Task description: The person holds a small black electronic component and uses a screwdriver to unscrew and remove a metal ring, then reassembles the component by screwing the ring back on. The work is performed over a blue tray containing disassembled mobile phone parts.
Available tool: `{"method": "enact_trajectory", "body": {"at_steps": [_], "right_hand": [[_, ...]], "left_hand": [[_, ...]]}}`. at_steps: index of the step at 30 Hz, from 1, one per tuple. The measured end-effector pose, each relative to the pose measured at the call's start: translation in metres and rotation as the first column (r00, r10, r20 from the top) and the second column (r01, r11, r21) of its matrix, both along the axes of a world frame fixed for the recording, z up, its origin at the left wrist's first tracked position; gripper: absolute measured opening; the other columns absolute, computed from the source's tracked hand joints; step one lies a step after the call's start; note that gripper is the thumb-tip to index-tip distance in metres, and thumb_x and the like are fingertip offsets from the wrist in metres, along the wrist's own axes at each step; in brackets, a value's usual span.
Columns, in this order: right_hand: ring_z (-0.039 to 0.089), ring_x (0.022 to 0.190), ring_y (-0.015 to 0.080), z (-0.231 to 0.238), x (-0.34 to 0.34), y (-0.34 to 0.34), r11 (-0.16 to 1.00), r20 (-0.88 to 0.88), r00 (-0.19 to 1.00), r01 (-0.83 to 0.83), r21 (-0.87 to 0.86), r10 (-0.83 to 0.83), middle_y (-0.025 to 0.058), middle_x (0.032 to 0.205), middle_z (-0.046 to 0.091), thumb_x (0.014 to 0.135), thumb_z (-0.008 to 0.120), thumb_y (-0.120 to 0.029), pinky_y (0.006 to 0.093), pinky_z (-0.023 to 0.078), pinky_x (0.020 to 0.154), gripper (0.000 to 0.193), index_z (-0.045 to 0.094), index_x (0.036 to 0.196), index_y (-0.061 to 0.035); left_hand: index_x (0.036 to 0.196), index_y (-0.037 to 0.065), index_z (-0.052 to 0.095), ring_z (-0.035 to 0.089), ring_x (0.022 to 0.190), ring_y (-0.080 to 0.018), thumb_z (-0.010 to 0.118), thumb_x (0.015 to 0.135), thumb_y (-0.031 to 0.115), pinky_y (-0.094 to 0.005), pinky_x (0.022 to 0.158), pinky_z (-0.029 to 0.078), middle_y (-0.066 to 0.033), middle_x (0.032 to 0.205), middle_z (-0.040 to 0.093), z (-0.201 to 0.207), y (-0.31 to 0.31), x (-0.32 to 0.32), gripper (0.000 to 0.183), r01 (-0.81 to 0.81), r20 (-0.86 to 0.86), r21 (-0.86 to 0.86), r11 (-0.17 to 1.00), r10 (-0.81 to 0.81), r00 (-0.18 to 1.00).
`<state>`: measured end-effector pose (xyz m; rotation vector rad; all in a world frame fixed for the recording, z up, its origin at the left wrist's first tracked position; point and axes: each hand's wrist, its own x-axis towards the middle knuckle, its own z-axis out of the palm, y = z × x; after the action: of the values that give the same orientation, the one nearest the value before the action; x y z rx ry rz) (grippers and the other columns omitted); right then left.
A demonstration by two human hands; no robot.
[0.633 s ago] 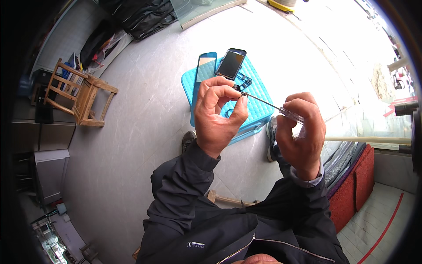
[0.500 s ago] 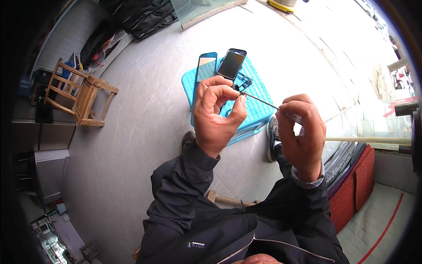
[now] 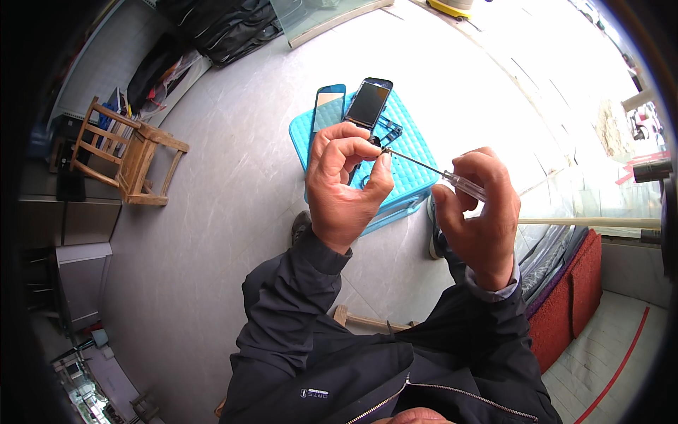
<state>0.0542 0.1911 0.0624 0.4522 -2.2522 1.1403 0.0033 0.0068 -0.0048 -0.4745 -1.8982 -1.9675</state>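
Note:
My left hand pinches a small dark part between thumb and fingertips; what it is cannot be made out. The tip of a screwdriver with a clear handle and thin metal shaft meets that part. My right hand holds the handle under its curled fingers, with the thumb a little off it. Beyond my hands, a dark phone body with a screen lies beside a blue-edged flat panel. A dark frame-like piece rests near them on the blue plastic stool.
A wooden chair stands on the tiled floor to the left. Red and dark folded mats lean at the right. Part of a wooden seat shows beneath me. A glass panel and black bags are at the far side.
My right thumb and fingers have loosened and spread on the screwdriver, so more of its clear handle shows. The left hand keeps its pinch, and the tip stays at the small part.

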Motion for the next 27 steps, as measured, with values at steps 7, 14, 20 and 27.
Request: {"method": "enact_trajectory", "body": {"at_steps": [7, 14, 20, 27], "right_hand": [[0.064, 0.061, 0.0232, -0.002, 0.001, 0.006, 0.989, -0.002, 1.0, 0.017, 0.144, -0.017, 0.0116, 0.076, 0.064, 0.086, 0.087, -0.007, 0.0323, 0.048, 0.053, 0.029, 0.061, 0.097, -0.0027], [0.065, 0.059, 0.0231, 0.0, -0.002, 0.001, 0.994, 0.002, 1.0, 0.03, 0.106, -0.03, 0.0109, 0.073, 0.063, 0.086, 0.09, -0.017, 0.0335, 0.049, 0.053, 0.034, 0.061, 0.094, -0.0026], [0.066, 0.059, 0.0234, -0.001, 0.001, 0.003, 0.997, 0.026, 0.999, 0.031, 0.075, -0.033, 0.0113, 0.074, 0.065, 0.087, 0.088, -0.012, 0.0328, 0.05, 0.054, 0.029, 0.061, 0.095, -0.0025], [0.067, 0.06, 0.0242, -0.001, -0.001, 0.001, 0.997, 0.027, 0.999, 0.043, 0.066, -0.045, 0.0115, 0.074, 0.065, 0.088, 0.086, -0.009, 0.0335, 0.05, 0.054, 0.023, 0.064, 0.091, -0.0031]], "left_hand": [[0.106, 0.0, 0.065, 0.069, 0.104, -0.0175, 0.079, 0.087, -0.003, -0.0324, 0.092, 0.064, -0.0145, 0.125, 0.056, -0.001, -0.001, 0.0, 0.024, -0.015, -0.013, -0.014, 1.0, 0.015, 1.0], [0.105, 0.0, 0.065, 0.069, 0.104, -0.0175, 0.079, 0.087, -0.004, -0.0326, 0.092, 0.064, -0.0145, 0.126, 0.056, 0.0, -0.002, 0.0, 0.024, -0.025, -0.015, -0.034, 0.999, 0.025, 1.0], [0.105, 0.0, 0.065, 0.069, 0.104, -0.0173, 0.079, 0.086, -0.004, -0.0323, 0.092, 0.064, -0.0141, 0.125, 0.057, -0.001, 0.0, 0.0, 0.024, -0.01, 0.002, -0.013, 1.0, 0.01, 1.0], [0.105, 0.0, 0.065, 0.069, 0.102, -0.0159, 0.078, 0.087, -0.007, -0.0306, 0.091, 0.064, -0.0138, 0.125, 0.057, 0.001, -0.001, 0.0, 0.024, 0.004, 0.026, 0.009, 1.0, -0.005, 1.0]]}}
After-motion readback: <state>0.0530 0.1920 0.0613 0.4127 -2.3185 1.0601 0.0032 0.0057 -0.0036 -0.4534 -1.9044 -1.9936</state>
